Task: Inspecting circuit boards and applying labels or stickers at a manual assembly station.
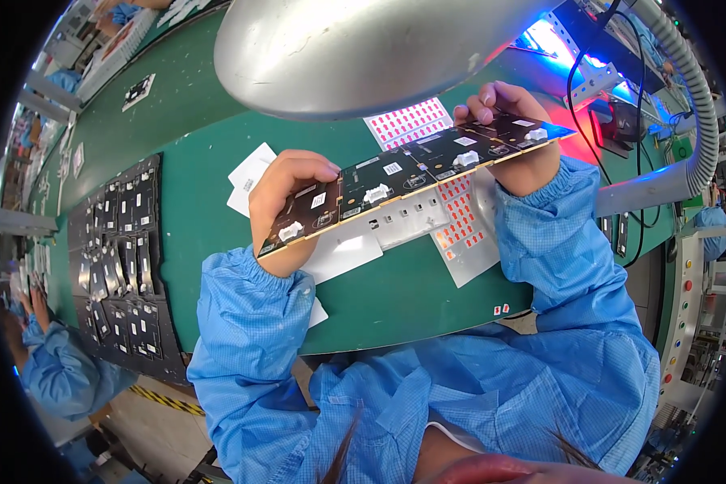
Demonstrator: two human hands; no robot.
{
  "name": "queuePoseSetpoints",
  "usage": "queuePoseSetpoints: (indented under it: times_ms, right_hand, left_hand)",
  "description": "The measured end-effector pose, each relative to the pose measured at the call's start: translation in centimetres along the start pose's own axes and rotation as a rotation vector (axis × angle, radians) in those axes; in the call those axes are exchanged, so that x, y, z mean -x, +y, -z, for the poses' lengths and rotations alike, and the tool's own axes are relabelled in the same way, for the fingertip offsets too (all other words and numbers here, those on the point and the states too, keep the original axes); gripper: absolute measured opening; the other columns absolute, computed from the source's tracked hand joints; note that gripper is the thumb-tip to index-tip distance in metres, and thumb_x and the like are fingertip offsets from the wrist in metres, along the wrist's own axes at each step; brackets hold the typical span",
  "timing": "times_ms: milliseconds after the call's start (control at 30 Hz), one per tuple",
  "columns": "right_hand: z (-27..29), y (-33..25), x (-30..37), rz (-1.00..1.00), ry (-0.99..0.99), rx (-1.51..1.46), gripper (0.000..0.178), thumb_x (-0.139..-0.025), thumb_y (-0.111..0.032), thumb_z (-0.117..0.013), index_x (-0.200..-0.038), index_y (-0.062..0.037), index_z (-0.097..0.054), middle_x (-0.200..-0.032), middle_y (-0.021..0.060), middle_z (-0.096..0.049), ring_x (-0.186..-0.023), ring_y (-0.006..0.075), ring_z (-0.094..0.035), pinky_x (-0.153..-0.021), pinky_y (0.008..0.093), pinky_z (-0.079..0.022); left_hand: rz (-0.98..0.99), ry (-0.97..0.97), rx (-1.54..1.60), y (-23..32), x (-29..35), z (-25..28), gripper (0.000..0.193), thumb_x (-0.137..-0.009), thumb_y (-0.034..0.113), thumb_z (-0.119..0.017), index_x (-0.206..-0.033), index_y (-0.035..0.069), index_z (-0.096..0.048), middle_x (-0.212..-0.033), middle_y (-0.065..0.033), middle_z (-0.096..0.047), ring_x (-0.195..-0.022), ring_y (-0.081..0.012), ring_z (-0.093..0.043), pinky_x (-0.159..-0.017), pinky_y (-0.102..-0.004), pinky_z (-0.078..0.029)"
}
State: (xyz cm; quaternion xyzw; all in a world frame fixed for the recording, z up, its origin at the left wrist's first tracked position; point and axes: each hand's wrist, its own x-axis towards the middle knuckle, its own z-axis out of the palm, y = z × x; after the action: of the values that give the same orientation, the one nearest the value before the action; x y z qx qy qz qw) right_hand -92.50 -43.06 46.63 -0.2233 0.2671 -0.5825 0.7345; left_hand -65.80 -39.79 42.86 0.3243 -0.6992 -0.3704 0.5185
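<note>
A long black circuit board panel (403,171) with white connectors and small white labels is held up, tilted, beneath a lamp. My left hand (286,194) grips its left end, fingers over the far edge. At the other end my right hand (520,137) has fingers curled over the far edge and the palm behind the board. Below the panel, on the green table (363,315), lie sheets of red arrow stickers (464,218) and white paper sheets (343,256), partly hidden by the board.
A large silver lamp head (363,56) hangs just beyond my hands, its flexible arm (706,105) at the right. To the left, a black tray (169,347) carries rows of circuit boards. Black cables (574,89) hang at the right. Another person's blue sleeve (60,367) shows far left.
</note>
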Motion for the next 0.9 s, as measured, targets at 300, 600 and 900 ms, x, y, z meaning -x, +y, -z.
queuePoseSetpoints:
  times_ms: [300, 600, 900]
  right_hand:
    - [1.4, -0.4, -0.4, -0.035, -0.174, -0.008, 0.020, -0.088, -0.021, -0.043, -0.082, -0.0046, -0.054, -0.073, 0.0057, -0.055, -0.091, 0.0249, -0.059, -0.074, 0.0369, -0.048]
    - [-0.6, 0.7, 0.4, 0.423, -0.471, 0.553, 0.044, -0.092, -0.040, -0.034, -0.109, -0.0033, -0.053, -0.109, 0.0232, -0.053, -0.106, 0.0361, -0.049, -0.094, 0.0428, -0.036]
    - [1.5, 0.6, 1.1, 0.694, -0.163, 0.853, 0.026, -0.087, -0.007, -0.047, -0.109, 0.0069, -0.052, -0.099, 0.0144, -0.061, -0.079, 0.0216, -0.061, -0.071, 0.0286, -0.047]
  left_hand:
    - [-0.044, 0.004, -0.086, 0.5, -0.2, 0.1, 0.026, -0.067, -0.010, -0.064, -0.089, 0.001, -0.055, -0.091, -0.0105, -0.056, -0.079, -0.0155, -0.057, -0.071, -0.0247, -0.048]
    - [0.052, 0.000, 0.058, -0.2, -0.2, 1.5, 0.027, -0.072, -0.001, -0.066, -0.099, 0.000, -0.062, -0.100, -0.0157, -0.063, -0.092, -0.0203, -0.061, -0.081, -0.0297, -0.050]
    - [0.300, 0.318, 0.474, 0.3, -1.1, 0.5, 0.028, -0.064, -0.007, -0.070, -0.090, -0.001, -0.061, -0.085, -0.0075, -0.065, -0.076, -0.0143, -0.061, -0.070, -0.0274, -0.050]
